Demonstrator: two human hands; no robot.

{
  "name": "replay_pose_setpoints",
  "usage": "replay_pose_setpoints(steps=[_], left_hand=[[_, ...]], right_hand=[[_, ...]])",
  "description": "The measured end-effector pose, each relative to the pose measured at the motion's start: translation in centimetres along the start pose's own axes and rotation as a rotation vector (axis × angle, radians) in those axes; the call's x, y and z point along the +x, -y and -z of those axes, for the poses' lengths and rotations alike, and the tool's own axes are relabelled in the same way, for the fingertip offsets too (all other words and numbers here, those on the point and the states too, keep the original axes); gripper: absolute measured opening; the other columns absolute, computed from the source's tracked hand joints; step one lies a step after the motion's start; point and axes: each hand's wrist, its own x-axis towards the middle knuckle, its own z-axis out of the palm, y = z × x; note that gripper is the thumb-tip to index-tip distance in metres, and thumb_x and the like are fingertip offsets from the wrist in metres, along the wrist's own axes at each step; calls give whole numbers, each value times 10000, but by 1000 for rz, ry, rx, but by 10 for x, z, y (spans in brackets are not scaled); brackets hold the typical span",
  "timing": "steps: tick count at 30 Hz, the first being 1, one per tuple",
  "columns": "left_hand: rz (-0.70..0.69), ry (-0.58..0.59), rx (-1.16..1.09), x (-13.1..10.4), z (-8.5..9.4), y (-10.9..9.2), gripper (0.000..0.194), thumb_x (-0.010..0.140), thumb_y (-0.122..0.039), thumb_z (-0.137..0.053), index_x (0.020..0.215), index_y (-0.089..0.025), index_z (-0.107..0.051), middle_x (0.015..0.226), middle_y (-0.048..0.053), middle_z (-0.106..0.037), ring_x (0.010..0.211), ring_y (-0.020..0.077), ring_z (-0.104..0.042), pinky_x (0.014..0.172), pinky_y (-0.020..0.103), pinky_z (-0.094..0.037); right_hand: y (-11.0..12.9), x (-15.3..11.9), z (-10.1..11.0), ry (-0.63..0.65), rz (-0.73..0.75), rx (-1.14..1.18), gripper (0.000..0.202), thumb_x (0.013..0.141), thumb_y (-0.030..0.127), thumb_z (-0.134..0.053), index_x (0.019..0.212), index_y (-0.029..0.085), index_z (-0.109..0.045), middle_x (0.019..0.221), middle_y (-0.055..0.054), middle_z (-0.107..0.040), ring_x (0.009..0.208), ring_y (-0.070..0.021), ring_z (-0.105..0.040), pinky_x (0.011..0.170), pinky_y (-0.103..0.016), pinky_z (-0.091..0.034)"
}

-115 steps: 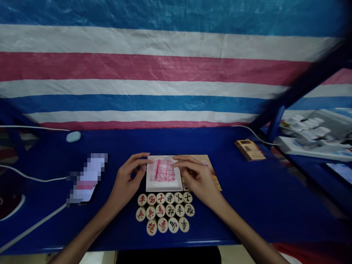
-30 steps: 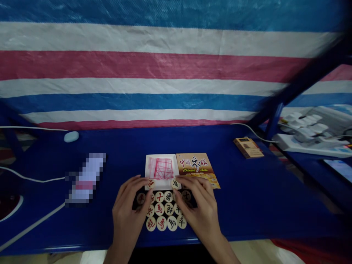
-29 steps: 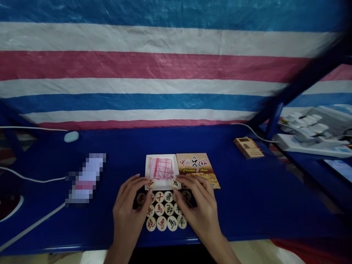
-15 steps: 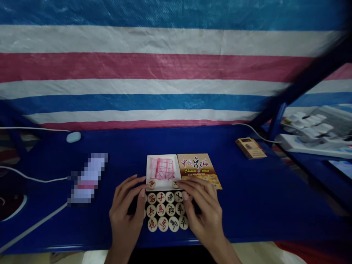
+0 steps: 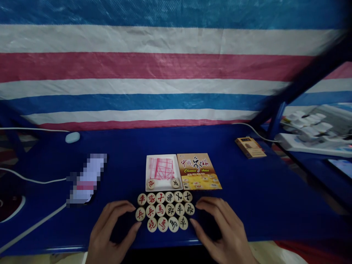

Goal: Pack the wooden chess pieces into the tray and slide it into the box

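In the head view, round chess pieces (image 5: 160, 210) lie flat on the blue surface (image 5: 123, 143), faces up, in three rows whose long axis runs left to right; their characters point at mixed angles. The left hand (image 5: 108, 234) and right hand (image 5: 225, 231) flank them, thumbs and fingers spread apart; whether the left fingertips touch the end piece cannot be told. A red-marked piece (image 5: 150, 183) and a black-marked piece (image 5: 175, 183) sit in the near corners of the white tray (image 5: 147, 167), beside a box lid (image 5: 198, 165) lettered upright toward the person.
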Motion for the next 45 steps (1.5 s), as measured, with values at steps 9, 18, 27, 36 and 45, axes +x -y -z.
replay_pose_setpoints(steps=[9, 18, 27, 36, 45], left_hand=[[-207, 24, 104, 5, -6, -1, 166, 875, -165, -717, 1027, -220, -680, 998, 26, -727, 888, 162, -693, 765, 310, -504], [-39, -74, -103, 14, 0, -24, 220, 879, -144, -717, 1083, -213, -672, 1081, 48, -717, 977, 161, -705, 828, 284, -582], [13, -140, -310, 41, -46, -40, 256, 886, -95, -690, 1114, -208, -659, 1107, 58, -714, 1014, 149, -714, 885, 259, -609], [38, -110, -431, 42, -42, -35, 205, 848, -74, -730, 988, -206, -660, 1071, 47, -722, 979, 158, -726, 823, 264, -616], [-3, -116, -421, 41, -42, -34, 198, 848, -60, -722, 971, -212, -688, 1081, 34, -716, 961, 144, -720, 809, 246, -609]], right_hand=[[0, -3, -11, 17, 72, -82, 214, 885, 228, -700, 1096, 208, -673, 1064, -69, -711, 868, -204, -688, 726, -357, -530], [15, 14, 1, -142, 60, 93, 256, 851, 103, -704, 1087, 182, -645, 1079, -95, -718, 928, -208, -705, 754, -353, -559], [32, 50, -34, -157, 92, 285, 303, 860, 82, -706, 1123, 199, -610, 1118, -85, -721, 1000, -199, -706, 812, -351, -601], [30, 46, -33, -134, 94, 359, 250, 861, 62, -710, 1056, 194, -623, 1153, -90, -709, 1017, -178, -709, 807, -309, -612], [29, 51, -31, -192, 97, 371, 217, 837, 70, -752, 992, 197, -666, 1104, -74, -740, 962, -175, -732, 810, -310, -609]])
